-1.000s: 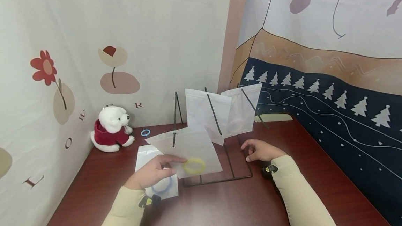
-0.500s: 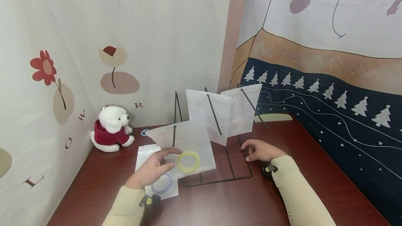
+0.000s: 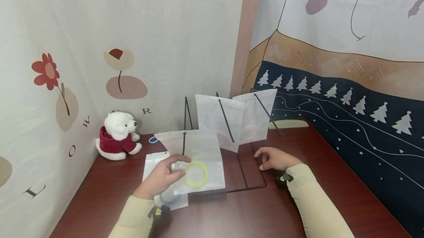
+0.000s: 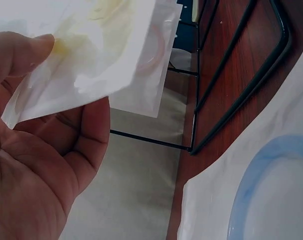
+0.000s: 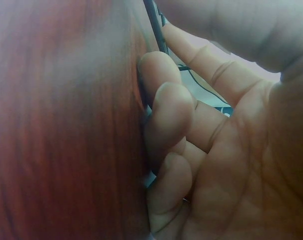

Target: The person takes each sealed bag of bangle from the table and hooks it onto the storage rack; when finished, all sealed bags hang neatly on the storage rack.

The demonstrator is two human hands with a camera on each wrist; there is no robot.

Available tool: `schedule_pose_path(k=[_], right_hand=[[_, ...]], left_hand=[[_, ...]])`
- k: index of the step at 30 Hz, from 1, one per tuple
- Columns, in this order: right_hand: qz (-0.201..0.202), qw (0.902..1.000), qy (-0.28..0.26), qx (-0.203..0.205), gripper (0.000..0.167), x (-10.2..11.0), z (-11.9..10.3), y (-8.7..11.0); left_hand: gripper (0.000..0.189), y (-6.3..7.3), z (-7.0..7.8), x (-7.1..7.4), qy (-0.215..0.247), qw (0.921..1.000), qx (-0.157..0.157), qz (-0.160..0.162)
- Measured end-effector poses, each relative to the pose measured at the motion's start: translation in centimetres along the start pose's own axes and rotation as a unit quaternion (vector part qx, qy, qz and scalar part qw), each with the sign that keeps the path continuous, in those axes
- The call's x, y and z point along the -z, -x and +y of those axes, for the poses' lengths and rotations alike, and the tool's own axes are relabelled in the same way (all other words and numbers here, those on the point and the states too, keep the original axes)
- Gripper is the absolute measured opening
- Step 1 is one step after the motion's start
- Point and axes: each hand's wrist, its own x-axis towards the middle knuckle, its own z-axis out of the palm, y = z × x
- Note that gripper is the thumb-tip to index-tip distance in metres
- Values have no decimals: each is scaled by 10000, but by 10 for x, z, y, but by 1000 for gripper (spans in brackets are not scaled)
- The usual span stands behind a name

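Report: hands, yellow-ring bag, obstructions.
Left hand at yellow-ring bag, grip unclear; right hand loose beside rack. Bag hangs on hook. Blue-ring bag partly behind it, not blocking.

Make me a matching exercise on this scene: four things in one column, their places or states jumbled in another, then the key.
Things
1. Toy bear
2. Yellow ring
3. Loose light-blue ring
4. Black rack

Places or states
A. Inside the front bag, which the left hand pinches
B. Two rear bags hang from its prongs
C. Wears dark red clothing
D. Lies just right of the bear in the head view

Pairs: 1-C, 2-A, 3-D, 4-B
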Motion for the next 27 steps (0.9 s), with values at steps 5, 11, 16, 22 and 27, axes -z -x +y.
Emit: schedule_pose_path(k=[5,11,16,22,27], right_hand=[[33,10000,-12,-22,41,0,-1,1],[18,10000,20,14,40,0,-2,1],[31,10000,-32,15,41,0,-2,2],[-5,10000,-91,8,41,0,-2,1],[-29,10000,-36,15,41,0,-1,0]], left_hand=[[24,-1,0,-1,-133,9998,-44,159],[18,-1,-1,0,-297,9990,84,314],[16,0,-1,2,-224,9996,160,115],[19,1,-1,2,-292,9996,-48,39],[23,0,-1,-1,-267,9995,-40,162]])
